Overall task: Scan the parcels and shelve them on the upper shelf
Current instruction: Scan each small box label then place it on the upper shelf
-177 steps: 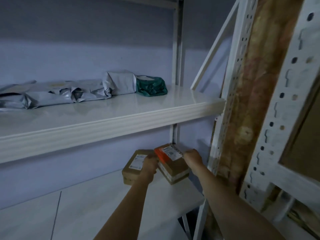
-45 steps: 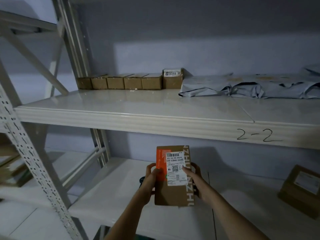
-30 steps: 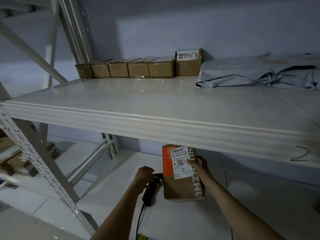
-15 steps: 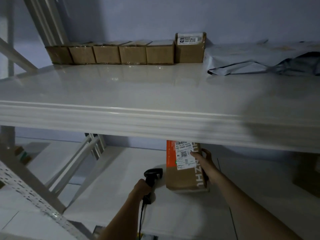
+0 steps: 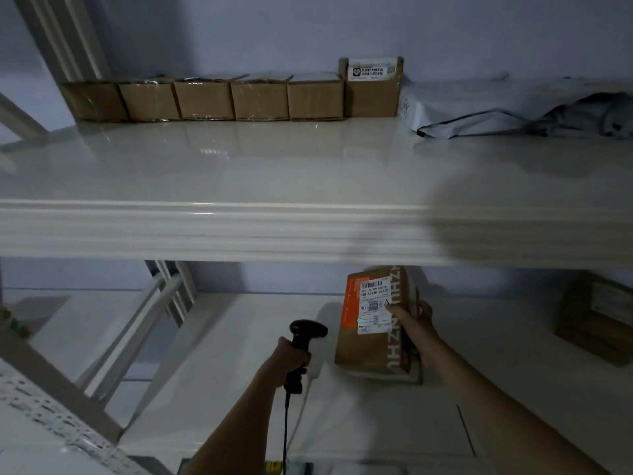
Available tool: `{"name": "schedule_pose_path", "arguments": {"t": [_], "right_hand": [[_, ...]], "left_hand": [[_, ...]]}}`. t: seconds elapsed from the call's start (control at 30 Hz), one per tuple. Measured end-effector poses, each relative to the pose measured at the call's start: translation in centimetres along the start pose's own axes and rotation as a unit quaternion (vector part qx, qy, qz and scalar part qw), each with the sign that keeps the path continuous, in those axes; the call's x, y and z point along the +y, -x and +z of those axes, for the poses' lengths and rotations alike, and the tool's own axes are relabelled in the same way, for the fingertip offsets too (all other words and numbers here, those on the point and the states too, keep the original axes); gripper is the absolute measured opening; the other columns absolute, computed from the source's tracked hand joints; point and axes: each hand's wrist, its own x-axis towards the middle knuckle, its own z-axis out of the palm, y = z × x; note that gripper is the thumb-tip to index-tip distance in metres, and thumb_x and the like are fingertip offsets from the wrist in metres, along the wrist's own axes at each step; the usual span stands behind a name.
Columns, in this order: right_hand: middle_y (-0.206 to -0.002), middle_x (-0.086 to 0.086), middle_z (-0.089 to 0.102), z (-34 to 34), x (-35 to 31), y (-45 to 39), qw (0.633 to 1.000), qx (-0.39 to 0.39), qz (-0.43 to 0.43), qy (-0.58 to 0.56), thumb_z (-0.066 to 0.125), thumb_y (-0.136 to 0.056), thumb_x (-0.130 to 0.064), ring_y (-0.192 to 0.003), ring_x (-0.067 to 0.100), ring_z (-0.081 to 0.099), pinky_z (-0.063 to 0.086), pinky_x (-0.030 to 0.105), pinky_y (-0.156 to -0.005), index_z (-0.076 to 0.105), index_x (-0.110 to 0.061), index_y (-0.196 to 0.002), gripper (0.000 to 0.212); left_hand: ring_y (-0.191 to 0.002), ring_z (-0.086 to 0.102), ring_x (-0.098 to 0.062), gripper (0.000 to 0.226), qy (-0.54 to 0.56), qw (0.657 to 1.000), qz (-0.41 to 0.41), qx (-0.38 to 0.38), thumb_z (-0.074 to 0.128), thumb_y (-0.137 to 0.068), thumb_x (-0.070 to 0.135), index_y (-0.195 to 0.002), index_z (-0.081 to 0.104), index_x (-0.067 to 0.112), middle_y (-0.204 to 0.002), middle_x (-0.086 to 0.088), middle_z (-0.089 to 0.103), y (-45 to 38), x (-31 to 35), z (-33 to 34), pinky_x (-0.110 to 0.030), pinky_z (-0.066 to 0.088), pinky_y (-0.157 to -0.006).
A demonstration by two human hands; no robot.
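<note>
A brown cardboard parcel (image 5: 371, 341) with an orange strip and a white barcode label stands upright over the lower shelf (image 5: 239, 389), just below the upper shelf's front edge. My right hand (image 5: 416, 322) grips its right side, thumb across the front. Left of it, my left hand (image 5: 291, 359) holds a black corded barcode scanner (image 5: 305, 334) by the handle, its head turned toward the parcel. The upper shelf (image 5: 239, 173) spans the view above both hands.
Several brown boxes (image 5: 205, 101) line the back of the upper shelf, with a taller labelled box (image 5: 371, 87) and grey poly mailers (image 5: 513, 108) to their right. Another cardboard box (image 5: 596, 317) sits on the lower shelf at far right. White rack struts (image 5: 137, 334) stand left.
My left hand let go of the parcel, picked up the scanner from the lower shelf and raised it beside the parcel. My right hand kept the parcel upright. The view moved closer.
</note>
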Motion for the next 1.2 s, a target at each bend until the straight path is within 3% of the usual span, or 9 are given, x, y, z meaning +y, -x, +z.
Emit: {"name": "schedule_pose_path", "arguments": {"t": [0.1, 0.17, 0.3, 0.37, 0.53, 0.63, 0.7, 1.0, 1.2], "right_hand": [[-0.116, 0.01, 0.061, 0.6, 0.1, 0.2, 1.0, 0.006, 0.004, -0.01, 0.078, -0.085, -0.037, -0.1, 0.03, 0.065, 0.056, 0.039, -0.079, 0.016, -0.03, -0.151, 0.09], [-0.135, 0.016, 0.055, 1.2, 0.1, 0.6, 1.0, 0.013, 0.014, -0.008, 0.082, -0.076, -0.047, -0.117, 0.036, 0.059, 0.055, 0.042, -0.088, 0.016, -0.035, -0.151, 0.1], [-0.142, 0.013, 0.052, 1.9, 0.5, 0.7, 0.998, 0.041, 0.019, 0.038, 0.084, -0.05, -0.073, -0.132, 0.039, 0.049, 0.05, 0.051, -0.103, 0.017, -0.048, -0.147, 0.12], [-0.143, 0.013, 0.051, 2.2, 1.2, -0.3, 0.996, 0.048, 0.019, 0.066, 0.08, -0.04, -0.083, -0.131, 0.039, 0.048, 0.047, 0.053, -0.105, 0.016, -0.055, -0.143, 0.124], [-0.146, 0.017, 0.04, 3.2, 0.0, 2.1, 0.995, 0.052, 0.006, 0.089, 0.078, -0.063, -0.071, -0.137, 0.038, 0.037, 0.039, 0.045, -0.107, 0.01, -0.045, -0.151, 0.114], [-0.139, 0.012, 0.052, 3.2, 1.5, -1.3, 0.994, 0.07, 0.008, 0.086, 0.078, -0.03, -0.087, -0.122, 0.036, 0.055, 0.048, 0.051, -0.103, 0.012, -0.063, -0.135, 0.127], [-0.135, 0.011, 0.056, 3.0, 3.4, -5.0, 0.995, 0.061, 0.006, 0.075, 0.076, -0.021, -0.089, -0.116, 0.036, 0.059, 0.052, 0.054, -0.097, 0.013, -0.066, -0.132, 0.129], [-0.134, 0.011, 0.053, 2.6, 3.5, -3.6, 0.996, 0.032, -0.032, 0.08, 0.081, -0.037, -0.087, -0.119, 0.039, 0.056, 0.051, 0.059, -0.098, 0.009, -0.081, -0.118, 0.108], [-0.136, 0.011, 0.053, 2.7, 3.1, -1.9, 0.994, 0.04, -0.053, 0.093, 0.078, -0.039, -0.088, -0.125, 0.04, 0.051, 0.049, 0.059, -0.101, 0.009, -0.074, -0.13, 0.115]], "left_hand": [[-0.05, 0.052, -0.022, 0.013, 0.063, 0.997, 0.036, 0.003, 0.059, -0.084, 0.002, -0.096, 0.054, -0.002, -0.067, -0.013, 0.052, 1.2, 1.8, -0.9, -0.028, 0.042, -0.05], [-0.051, 0.051, -0.023, 0.009, 0.113, 0.992, 0.049, 0.003, 0.06, -0.086, 0.003, -0.093, 0.056, -0.001, -0.066, -0.013, 0.053, 2.1, 2.8, -1.6, -0.03, 0.045, -0.05], [-0.062, 0.057, -0.03, 0.009, 0.168, 0.983, 0.06, -0.043, 0.06, -0.087, 0.005, -0.093, 0.058, -0.002, -0.076, -0.015, 0.054, 4.2, 4.7, -2.8, -0.035, 0.053, -0.054], [-0.055, 0.052, -0.024, 0.006, 0.167, 0.982, 0.075, -0.038, 0.057, -0.088, 0.006, -0.091, 0.058, 0.002, -0.072, -0.012, 0.053, 5.0, 5.5, -3.2, -0.03, 0.047, -0.051], [-0.047, 0.041, -0.017, 0.007, 0.167, 0.981, 0.089, -0.043, 0.058, -0.092, 0.016, -0.094, 0.059, 0.01, -0.059, -0.004, 0.046, 6.3, 6.9, -3.2, -0.024, 0.035, -0.048], [-0.046, 0.041, -0.015, 0.01, 0.146, 0.984, 0.09, -0.054, 0.057, -0.094, 0.018, -0.088, 0.058, 0.009, -0.056, -0.003, 0.047, 7.1, 7.7, -2.4, -0.023, 0.036, -0.047], [-0.045, 0.042, -0.015, 0.012, 0.148, 0.983, 0.096, -0.051, 0.056, -0.094, 0.017, -0.086, 0.057, 0.008, -0.055, -0.003, 0.048, 7.6, 8.2, -1.8, -0.023, 0.037, -0.047], [-0.046, 0.041, -0.016, 0.012, 0.156, 0.982, 0.106, -0.027, 0.054, -0.093, 0.016, -0.086, 0.056, 0.006, -0.058, -0.004, 0.049, 9.1, 9.7, -0.6, -0.026, 0.038, -0.049], [-0.047, 0.043, -0.017, 0.011, 0.152, 0.983, 0.105, -0.015, 0.054, -0.093, 0.014, -0.087, 0.056, 0.005, -0.061, -0.006, 0.05, 9.9, 10.6, -0.5, -0.027, 0.039, -0.049]]}}
